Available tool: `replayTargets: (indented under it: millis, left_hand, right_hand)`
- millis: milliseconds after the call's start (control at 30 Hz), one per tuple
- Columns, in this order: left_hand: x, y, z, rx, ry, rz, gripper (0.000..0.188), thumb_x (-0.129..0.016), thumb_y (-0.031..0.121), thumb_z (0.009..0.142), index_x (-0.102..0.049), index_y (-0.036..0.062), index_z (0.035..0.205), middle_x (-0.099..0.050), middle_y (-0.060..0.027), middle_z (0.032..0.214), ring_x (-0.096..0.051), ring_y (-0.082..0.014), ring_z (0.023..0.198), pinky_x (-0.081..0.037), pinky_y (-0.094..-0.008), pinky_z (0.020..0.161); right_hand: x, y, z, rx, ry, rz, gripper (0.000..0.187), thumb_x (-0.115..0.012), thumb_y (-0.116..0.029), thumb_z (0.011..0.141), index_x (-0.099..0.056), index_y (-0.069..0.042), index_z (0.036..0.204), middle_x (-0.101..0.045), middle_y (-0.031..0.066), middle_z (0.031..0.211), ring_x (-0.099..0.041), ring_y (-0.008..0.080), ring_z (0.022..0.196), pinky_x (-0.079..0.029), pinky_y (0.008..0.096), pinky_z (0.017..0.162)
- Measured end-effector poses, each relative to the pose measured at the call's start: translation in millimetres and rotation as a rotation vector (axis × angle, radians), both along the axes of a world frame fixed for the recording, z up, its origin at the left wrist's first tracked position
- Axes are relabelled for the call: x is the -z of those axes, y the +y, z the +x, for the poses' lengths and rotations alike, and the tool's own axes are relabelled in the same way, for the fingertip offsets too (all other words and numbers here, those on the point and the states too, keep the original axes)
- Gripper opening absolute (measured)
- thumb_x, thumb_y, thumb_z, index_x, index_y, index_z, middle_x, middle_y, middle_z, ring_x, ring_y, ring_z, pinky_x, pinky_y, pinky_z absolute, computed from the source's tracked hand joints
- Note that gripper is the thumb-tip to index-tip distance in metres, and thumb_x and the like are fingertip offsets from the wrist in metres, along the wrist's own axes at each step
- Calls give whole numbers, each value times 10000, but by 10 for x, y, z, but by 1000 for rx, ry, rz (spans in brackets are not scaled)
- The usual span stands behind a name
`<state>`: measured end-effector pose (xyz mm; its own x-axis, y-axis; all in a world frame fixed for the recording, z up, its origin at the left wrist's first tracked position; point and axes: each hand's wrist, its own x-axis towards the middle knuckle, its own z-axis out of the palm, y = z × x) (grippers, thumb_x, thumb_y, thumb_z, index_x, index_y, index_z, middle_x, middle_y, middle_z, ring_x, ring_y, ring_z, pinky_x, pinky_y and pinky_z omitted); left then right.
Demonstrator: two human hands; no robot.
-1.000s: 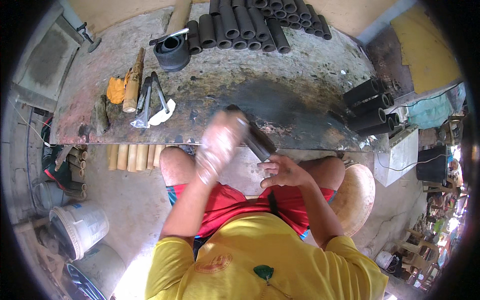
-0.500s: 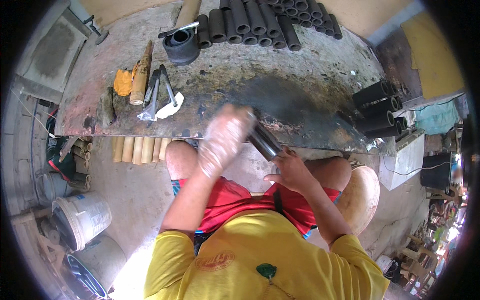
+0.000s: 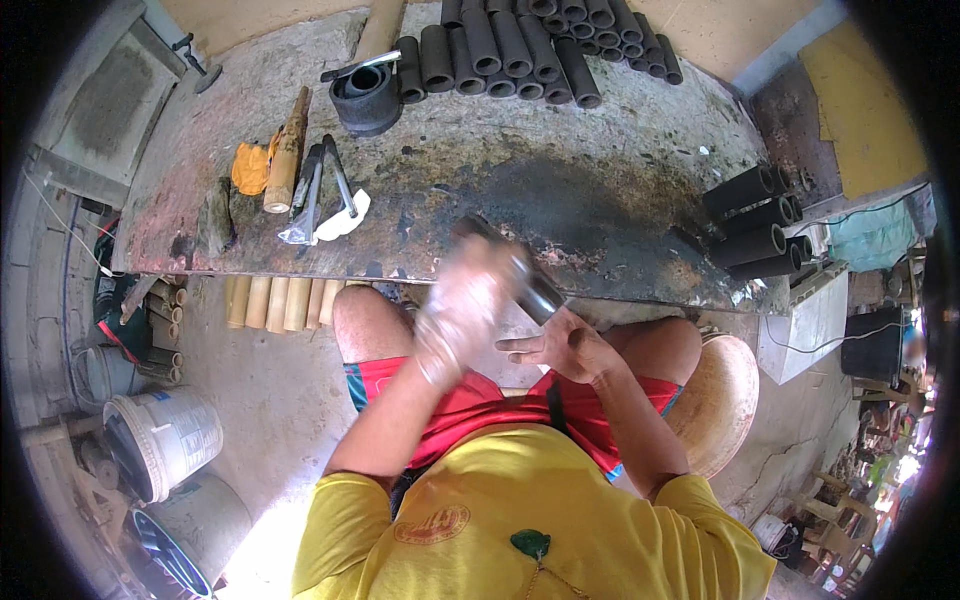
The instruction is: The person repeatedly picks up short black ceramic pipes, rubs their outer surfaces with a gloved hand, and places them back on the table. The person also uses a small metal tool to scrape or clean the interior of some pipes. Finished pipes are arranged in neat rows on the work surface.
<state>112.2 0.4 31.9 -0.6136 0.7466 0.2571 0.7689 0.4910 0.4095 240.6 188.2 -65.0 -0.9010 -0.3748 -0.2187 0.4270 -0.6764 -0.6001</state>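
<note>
My left hand (image 3: pixel 468 292), in a clear plastic glove and blurred by motion, is wrapped round a glossy black tube (image 3: pixel 541 297). The tube slants across the table's front edge, its far end showing beyond the glove. At its near end is my bare right hand (image 3: pixel 568 345), touching the tube, with some fingers stretched to the left. Whether other fingers reach inside the tube is hidden. Left of my hands, dark-handled tools (image 3: pixel 341 178) lie beside a white scrap (image 3: pixel 343 217), a bamboo piece (image 3: pixel 284 168) and an orange cloth (image 3: pixel 250 169).
Several dull black tubes (image 3: pixel 512 52) are stacked along the back of the stained table (image 3: pixel 420 150), near a black ring-shaped roll (image 3: pixel 366 108). More black tubes (image 3: pixel 752 240) lie at the right edge. Pale bamboo pieces (image 3: pixel 297 301) stand below the table; white buckets (image 3: pixel 175 435) are at left.
My left hand has moved right and down along the tube, baring its far end. My right hand has turned, its fingers now pointing left.
</note>
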Motion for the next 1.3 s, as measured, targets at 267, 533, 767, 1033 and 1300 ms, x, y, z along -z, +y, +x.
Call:
replayTargets:
  millis: [267,533,767,1033,1300]
  left_hand:
    - [-75,-54,-201,27,23,53,227,-648,102,748,-623,29,961,-632,-184,877,-624,-374,879,-534,-450,767]
    - [550,-172,-575,-187,127,187,134,-619,72,763,-648,49,892,-643,-168,974,-604,-349,928,-519,-443,824]
    - [207,-32,-41,76,49,143,156,-619,101,806,-650,58,952,-607,-140,880,-606,-357,922,-519,-460,800]
    - [416,-334,-676,-18,277,-7,125,-643,28,718,-646,46,842,-659,-160,906,-632,-365,917,-525,-449,856]
    - [-13,-44,225,166,-129,132,134,-590,84,840,-624,50,965,-601,-165,941,-614,-378,934,-515,-467,839]
  right_hand:
    - [25,-35,-140,-45,-156,115,944,-548,-712,884,-210,-177,1584,-335,140,1600,-398,479,1406,-342,629,1136]
    - [-163,-38,-106,53,-129,-238,1492,-714,-887,431,-91,-228,1617,-204,62,1668,-333,570,1404,-332,703,1114]
    - [114,37,-79,21,-48,61,1142,-769,-599,804,-98,-154,1614,-339,84,1596,-437,401,1397,-380,532,1126]
    - [102,61,-16,-63,70,479,714,-747,-5,718,-432,-3,1360,-481,23,1371,-415,229,1454,-348,332,1118]
    - [-305,-6,-113,-223,93,863,933,-926,-205,683,-446,-37,1465,-544,92,1425,-502,221,1305,-368,349,1105]
